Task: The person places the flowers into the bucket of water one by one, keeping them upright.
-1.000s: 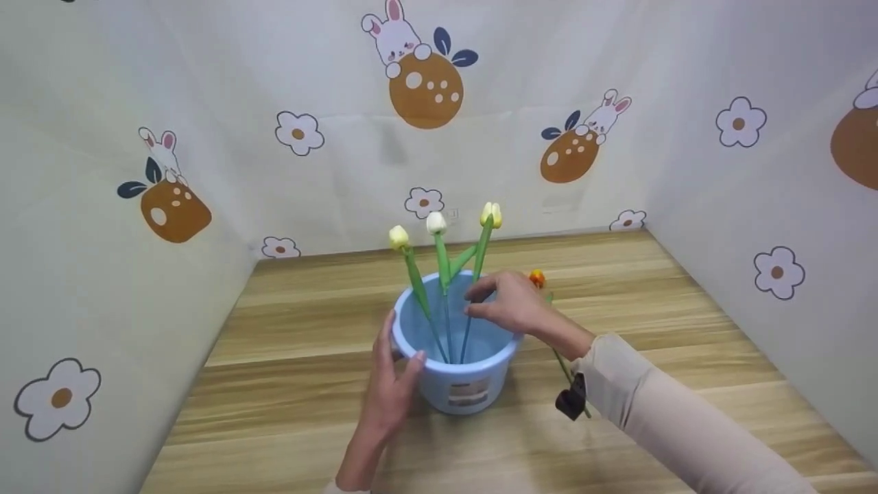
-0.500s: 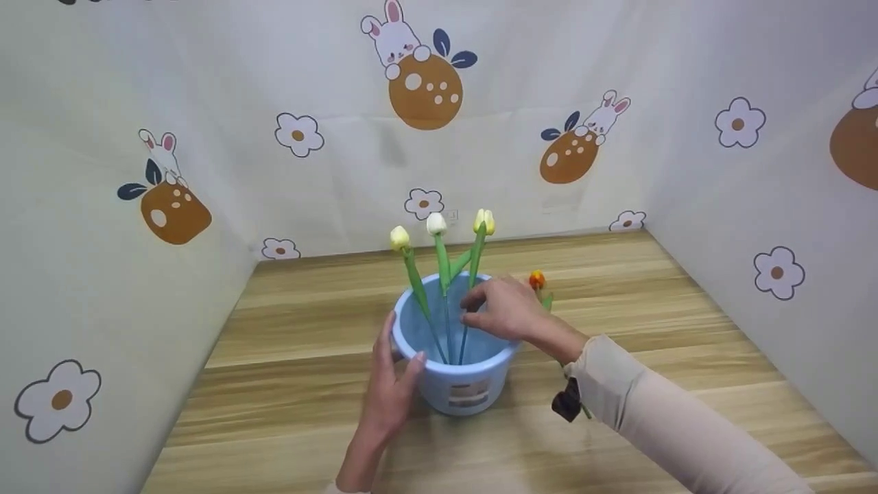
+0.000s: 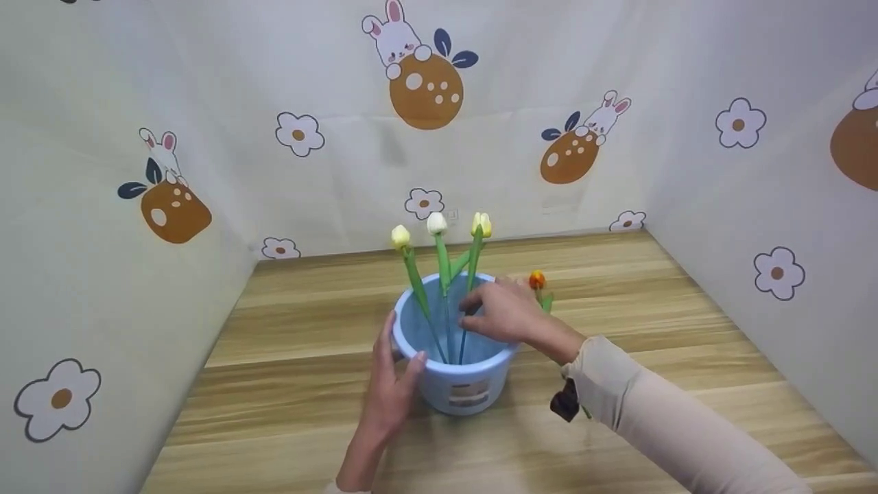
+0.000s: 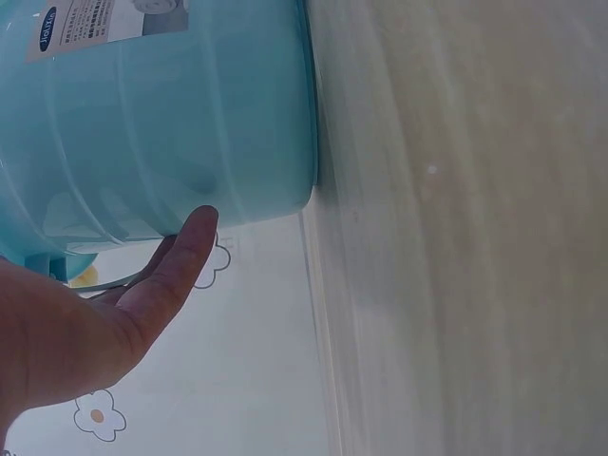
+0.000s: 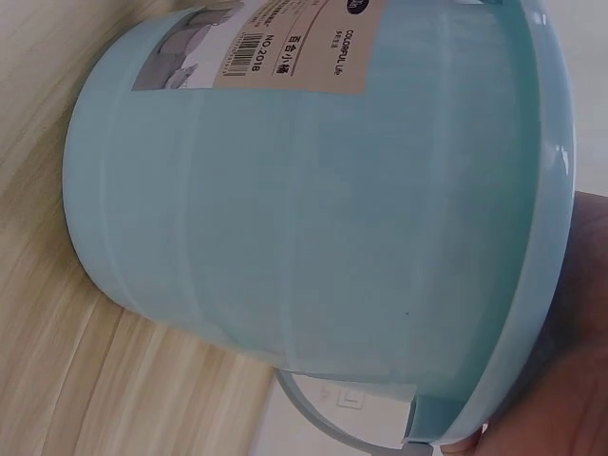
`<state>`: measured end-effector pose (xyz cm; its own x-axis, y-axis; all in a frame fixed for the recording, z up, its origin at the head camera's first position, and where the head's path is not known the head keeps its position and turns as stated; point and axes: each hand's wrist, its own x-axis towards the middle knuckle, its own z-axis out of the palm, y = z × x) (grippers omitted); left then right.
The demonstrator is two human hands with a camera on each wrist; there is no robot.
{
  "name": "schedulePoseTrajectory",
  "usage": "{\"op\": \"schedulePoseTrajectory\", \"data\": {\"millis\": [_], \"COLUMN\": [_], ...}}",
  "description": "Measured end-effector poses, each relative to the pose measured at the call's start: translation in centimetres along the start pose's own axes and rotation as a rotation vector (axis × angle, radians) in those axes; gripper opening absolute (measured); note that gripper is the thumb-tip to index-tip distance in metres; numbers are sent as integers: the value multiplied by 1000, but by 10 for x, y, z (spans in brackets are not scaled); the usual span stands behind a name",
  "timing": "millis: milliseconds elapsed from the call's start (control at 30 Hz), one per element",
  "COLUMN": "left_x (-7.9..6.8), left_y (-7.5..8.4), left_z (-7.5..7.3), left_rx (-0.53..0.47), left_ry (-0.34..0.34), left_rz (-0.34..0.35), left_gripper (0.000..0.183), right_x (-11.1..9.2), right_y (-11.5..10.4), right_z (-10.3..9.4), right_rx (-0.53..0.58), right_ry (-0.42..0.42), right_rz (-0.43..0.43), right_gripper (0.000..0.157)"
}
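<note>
A light blue plastic bucket (image 3: 433, 390) stands upright on the wooden table. Inside it three artificial tulips lean: a pale yellow one (image 3: 400, 237) at the left, a white one (image 3: 436, 224) in the middle and a yellow-and-white one (image 3: 481, 225) at the right. My right hand (image 3: 506, 312) reaches over the rim and pinches the right tulip's stem between thumb and fingers. Against the bucket's left side rests my left hand (image 3: 391, 391), its thumb at the front rim; the left wrist view shows a straight finger (image 4: 171, 280) along the wall. The right wrist view hides my right fingertips behind the rim.
An orange tulip (image 3: 536, 279) lies on the table (image 3: 295, 384) to the bucket's right, partly covered by my right arm. A dark object (image 3: 565, 401) hangs at the right cuff. Patterned cloth walls (image 3: 343, 165) enclose the table's back and sides.
My right hand and the right tulip have shifted slightly left and down, and the bloom now sits closer to the white one. The left hand and the bucket have stayed put.
</note>
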<state>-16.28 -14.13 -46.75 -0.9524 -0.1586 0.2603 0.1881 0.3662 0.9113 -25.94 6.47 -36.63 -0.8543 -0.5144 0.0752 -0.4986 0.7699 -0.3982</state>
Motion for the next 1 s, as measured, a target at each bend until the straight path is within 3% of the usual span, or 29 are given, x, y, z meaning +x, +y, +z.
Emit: {"op": "schedulePoseTrajectory", "data": {"millis": [167, 533, 800, 1000], "left_x": [0, 1, 0, 0], "left_y": [0, 1, 1, 0], "left_z": [0, 1, 0, 1], "left_rx": [-3, -4, -13, -19], "left_ry": [-5, 0, 1, 9], "left_rz": [17, -9, 8, 12], "left_gripper": [78, 79, 79, 79], "right_x": [0, 0, -1, -6], "right_y": [0, 2, 7, 16], "right_z": [1, -3, -10, -16], "right_rx": [-54, -2, 122, 232], "right_ry": [10, -6, 21, 113], "right_rz": [-8, 2, -7, -29], "right_gripper": [34, 32, 31, 30]}}
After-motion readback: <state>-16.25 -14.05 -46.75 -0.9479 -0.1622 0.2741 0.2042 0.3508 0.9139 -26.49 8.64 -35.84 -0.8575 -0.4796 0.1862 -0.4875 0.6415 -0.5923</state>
